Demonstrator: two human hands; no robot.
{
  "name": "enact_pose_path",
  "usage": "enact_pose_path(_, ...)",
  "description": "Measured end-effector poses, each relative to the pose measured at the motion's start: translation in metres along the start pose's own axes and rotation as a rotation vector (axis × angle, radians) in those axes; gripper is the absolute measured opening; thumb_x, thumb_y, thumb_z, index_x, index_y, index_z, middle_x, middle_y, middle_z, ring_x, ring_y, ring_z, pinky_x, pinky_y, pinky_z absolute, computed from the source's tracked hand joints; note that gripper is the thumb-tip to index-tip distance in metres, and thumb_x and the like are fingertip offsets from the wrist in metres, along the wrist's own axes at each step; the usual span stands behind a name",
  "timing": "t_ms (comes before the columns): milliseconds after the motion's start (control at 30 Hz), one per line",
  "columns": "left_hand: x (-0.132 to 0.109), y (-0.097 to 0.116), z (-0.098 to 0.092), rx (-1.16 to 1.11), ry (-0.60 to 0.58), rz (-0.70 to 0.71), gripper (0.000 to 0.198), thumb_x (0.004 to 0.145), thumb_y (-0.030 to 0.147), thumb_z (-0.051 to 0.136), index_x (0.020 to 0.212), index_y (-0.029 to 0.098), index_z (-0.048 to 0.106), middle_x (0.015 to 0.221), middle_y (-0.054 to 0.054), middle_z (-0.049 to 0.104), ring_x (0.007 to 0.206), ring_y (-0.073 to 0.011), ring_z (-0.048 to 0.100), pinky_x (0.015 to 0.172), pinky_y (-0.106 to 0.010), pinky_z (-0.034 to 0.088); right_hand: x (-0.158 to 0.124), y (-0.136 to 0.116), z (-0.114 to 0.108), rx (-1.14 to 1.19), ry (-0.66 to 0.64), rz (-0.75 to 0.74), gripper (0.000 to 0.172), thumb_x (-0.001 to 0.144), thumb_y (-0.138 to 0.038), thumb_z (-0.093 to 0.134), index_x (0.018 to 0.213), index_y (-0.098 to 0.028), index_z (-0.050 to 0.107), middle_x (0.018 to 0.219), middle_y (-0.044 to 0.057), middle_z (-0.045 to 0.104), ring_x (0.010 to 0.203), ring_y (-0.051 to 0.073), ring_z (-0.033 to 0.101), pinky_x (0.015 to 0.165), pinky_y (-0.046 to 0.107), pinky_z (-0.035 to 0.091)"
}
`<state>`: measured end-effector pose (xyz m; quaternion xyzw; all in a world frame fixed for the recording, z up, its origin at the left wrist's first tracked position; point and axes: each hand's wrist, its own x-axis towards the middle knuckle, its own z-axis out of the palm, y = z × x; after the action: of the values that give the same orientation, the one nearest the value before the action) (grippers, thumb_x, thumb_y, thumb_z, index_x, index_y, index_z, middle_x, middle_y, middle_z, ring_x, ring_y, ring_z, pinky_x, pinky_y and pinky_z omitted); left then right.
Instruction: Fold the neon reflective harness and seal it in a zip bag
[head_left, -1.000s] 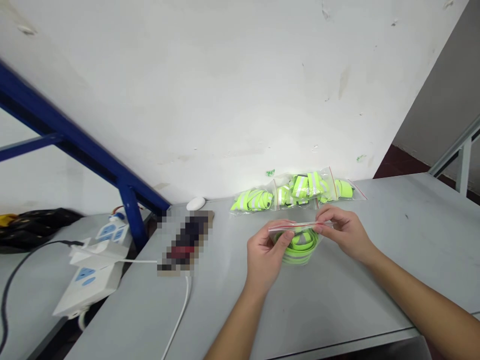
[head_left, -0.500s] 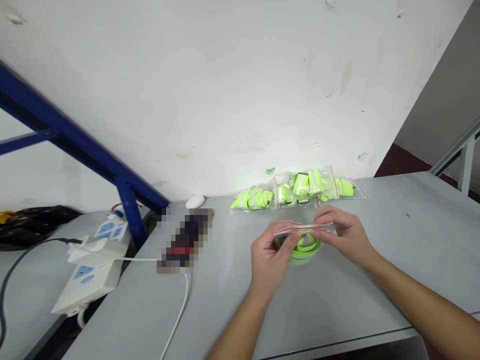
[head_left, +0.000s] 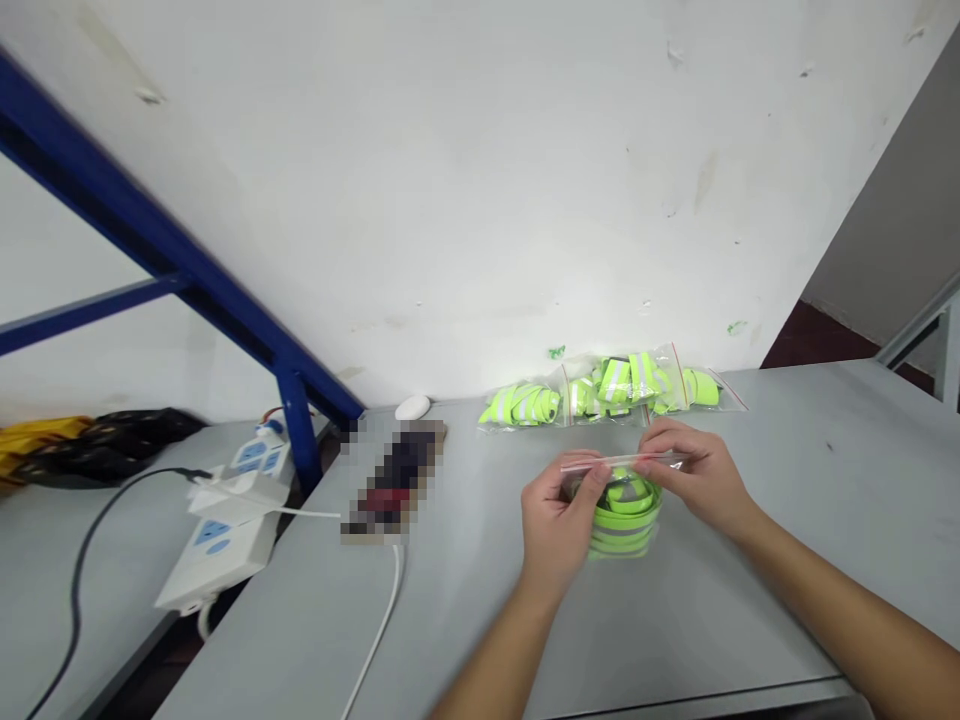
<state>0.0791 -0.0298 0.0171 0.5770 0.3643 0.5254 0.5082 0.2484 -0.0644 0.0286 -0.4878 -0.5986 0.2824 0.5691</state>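
Between my hands is a clear zip-lock bag (head_left: pixel 619 462) with a red line along its top strip. Inside it lies a rolled neon-yellow reflective strap (head_left: pixel 626 515) with a grey stripe. My left hand (head_left: pixel 562 515) pinches the left end of the strip between thumb and fingers. At the right part of the same strip, my right hand (head_left: pixel 690 470) has its thumb and fingertips closed on the plastic. The bag hangs just over the grey table (head_left: pixel 480 600); whether its bottom touches is unclear.
Several filled bags of neon straps (head_left: pixel 615 385) lie along the wall. To the left are a blurred-out phone-like object (head_left: pixel 397 480), a white oval object (head_left: pixel 412 407), a white cable (head_left: pixel 382 620) and a power strip (head_left: pixel 225 550). A blue metal frame (head_left: pixel 225 310) slants behind them.
The camera view has shifted, so everything sits further right. The bag's strip is now flatter and more of the rolled strap shows beneath it. Both hands keep their pinch.
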Motion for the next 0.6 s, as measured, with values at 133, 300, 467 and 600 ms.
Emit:
enact_pose_path(133, 0.001, -0.004, 0.000, -0.033, 0.060, -0.060, 0.030, 0.076, 0.045, 0.070, 0.076, 0.015, 0.070, 0.081, -0.006, 0.071, 0.074, -0.0178, 0.066, 0.067, -0.027, 0.053, 0.013, -0.008, -0.004, -0.091, -0.105, -0.037, 0.014, 0.076, -0.037, 0.075, 0.077, -0.024, 0.072, 0.080, 0.004, 0.066, 0.073, 0.018, 0.061, 0.066, 0.033, 0.051)
enact_pose_path(300, 0.000, -0.003, 0.000, -0.052, 0.020, -0.035, 0.024, 0.076, 0.040, 0.071, 0.078, 0.016, 0.072, 0.083, -0.006, 0.072, 0.078, -0.0183, 0.066, 0.070, -0.028, 0.053, 0.028, -0.023, -0.010, -0.218, -0.318, 0.010, 0.013, 0.081, -0.037, 0.068, 0.081, -0.024, 0.073, 0.083, 0.004, 0.066, 0.073, 0.018, 0.062, 0.064, 0.031, 0.051)
enact_pose_path(467, -0.002, 0.000, 0.001, -0.052, -0.004, -0.013, 0.018, 0.077, 0.035, 0.070, 0.079, 0.017, 0.072, 0.083, -0.005, 0.072, 0.081, -0.0186, 0.066, 0.075, -0.028, 0.052, 0.034, -0.036, -0.013, -0.274, -0.441, 0.034, 0.011, 0.083, -0.031, 0.067, 0.076, -0.024, 0.069, 0.079, 0.003, 0.064, 0.071, 0.017, 0.060, 0.063, 0.030, 0.049)
enact_pose_path(600, -0.003, 0.000, 0.000, -0.045, -0.004, -0.020, 0.016, 0.078, 0.033, 0.070, 0.082, 0.017, 0.071, 0.086, -0.005, 0.072, 0.082, -0.0177, 0.066, 0.075, -0.027, 0.052, 0.034, -0.039, -0.013, -0.283, -0.445, 0.064, 0.012, 0.082, -0.034, 0.067, 0.075, -0.024, 0.070, 0.079, 0.003, 0.064, 0.071, 0.017, 0.060, 0.062, 0.031, 0.048)
